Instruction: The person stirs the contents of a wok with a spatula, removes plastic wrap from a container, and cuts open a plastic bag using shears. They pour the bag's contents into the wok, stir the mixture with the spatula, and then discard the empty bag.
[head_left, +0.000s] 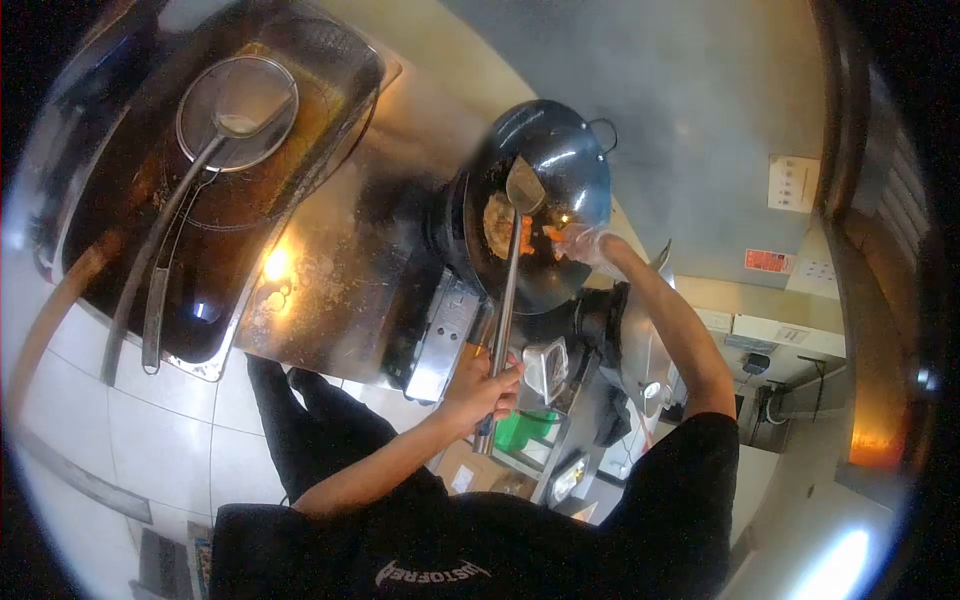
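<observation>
One wok (575, 150) holds fried food (497, 225); left grip (487, 388) clasps spatula handle (508, 290); right grip (585, 245) unclear.

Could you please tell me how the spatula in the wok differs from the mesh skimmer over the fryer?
The spatula has a solid blade; the skimmer has a round mesh bowl. The spatula is held by the left hand with its blade in the wok; the skimmer lies unheld on the fryer. Both have long metal handles.

Head-worn fisheye view, facing steeply down, near the wok (572, 158)
</observation>
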